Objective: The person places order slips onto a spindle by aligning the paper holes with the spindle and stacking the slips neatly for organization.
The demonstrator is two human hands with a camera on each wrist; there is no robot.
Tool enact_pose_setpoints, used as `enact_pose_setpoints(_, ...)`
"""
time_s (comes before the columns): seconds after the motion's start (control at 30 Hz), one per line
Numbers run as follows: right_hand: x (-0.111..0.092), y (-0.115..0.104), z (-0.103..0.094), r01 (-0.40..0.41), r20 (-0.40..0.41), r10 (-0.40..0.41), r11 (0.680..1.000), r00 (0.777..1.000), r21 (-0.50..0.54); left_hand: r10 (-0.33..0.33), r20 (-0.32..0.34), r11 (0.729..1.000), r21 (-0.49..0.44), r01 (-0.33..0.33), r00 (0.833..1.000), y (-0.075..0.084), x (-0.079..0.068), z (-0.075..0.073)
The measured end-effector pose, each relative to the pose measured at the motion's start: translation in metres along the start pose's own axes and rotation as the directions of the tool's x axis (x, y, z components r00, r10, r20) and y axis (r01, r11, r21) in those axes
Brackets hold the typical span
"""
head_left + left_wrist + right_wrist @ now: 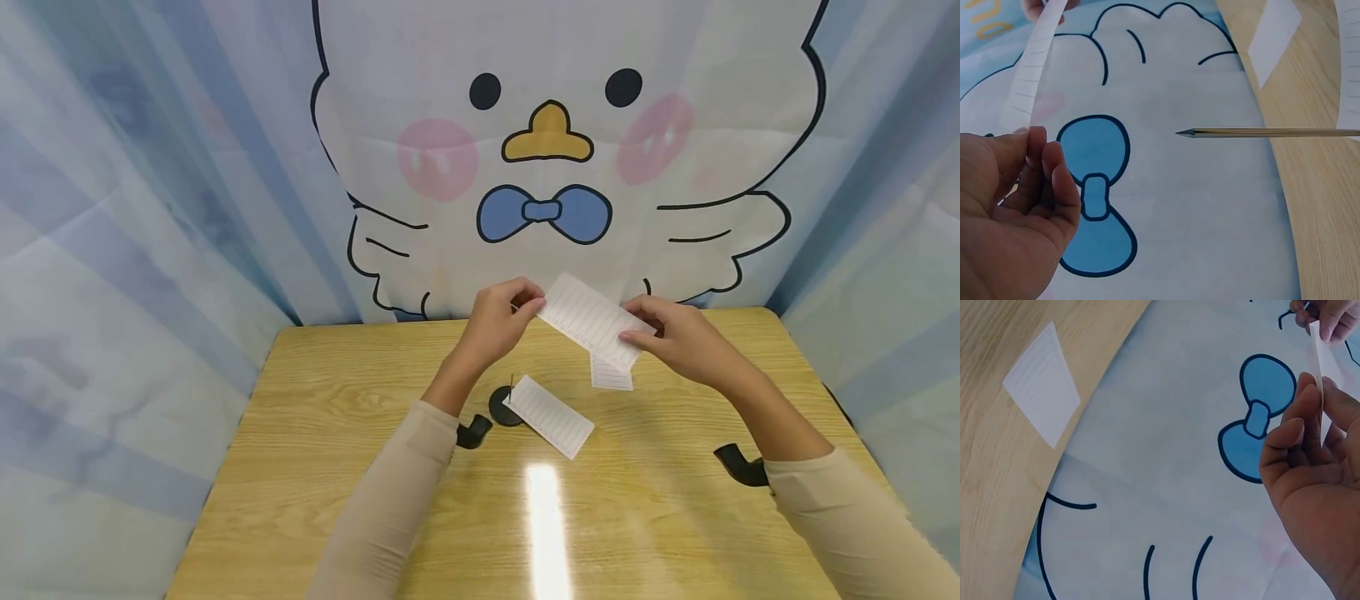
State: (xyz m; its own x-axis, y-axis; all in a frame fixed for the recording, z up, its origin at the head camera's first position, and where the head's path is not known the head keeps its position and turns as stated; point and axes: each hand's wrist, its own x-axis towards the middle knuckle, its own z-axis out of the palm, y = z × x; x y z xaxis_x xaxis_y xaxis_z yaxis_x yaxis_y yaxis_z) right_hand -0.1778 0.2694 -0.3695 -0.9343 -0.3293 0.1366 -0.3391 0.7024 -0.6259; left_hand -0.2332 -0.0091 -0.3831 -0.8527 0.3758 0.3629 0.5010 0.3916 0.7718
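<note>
A lined white paper slip (588, 317) is stretched between both hands above the back of the table. My left hand (504, 321) pinches its left corner between thumb and fingertips. The right hand (675, 340) grips the opposite end, thumb on the near face. Below and left stands a bill spike with a round black base (504, 407); its thin metal rod (1260, 132) points up to a sharp tip. Another lined slip (553, 417) lies at the spike, its left end by the rod. A third slip (612, 375) rests on the table, partly hidden behind the held one.
The wooden table (337, 467) ends at a curtain (547, 258) printed with a cartoon bird. Black curved pieces (474, 432) show at both wrists. Light glares off the table's near middle.
</note>
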Motion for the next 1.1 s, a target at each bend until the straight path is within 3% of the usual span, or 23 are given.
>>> enact_pose_setpoints(0.37,-0.003,0.004,0.030,-0.007,-0.016,0.009,0.997,1.000,0.082,-0.062,0.052,0.998,0.031,0.060,0.997,-0.007,-0.013,-0.008)
enact_pose_setpoints(0.6,-0.006,0.006,0.048,-0.035,0.009,0.035,0.995,0.999,0.097,-0.070,0.105,0.996,0.067,0.063,0.992,-0.013,-0.022,-0.011)
enact_pose_setpoints(1.1,-0.009,0.010,0.069,-0.043,0.048,0.036,0.989,0.998,0.138,-0.126,0.149,0.987,0.122,0.108,0.981,-0.027,-0.043,-0.010)
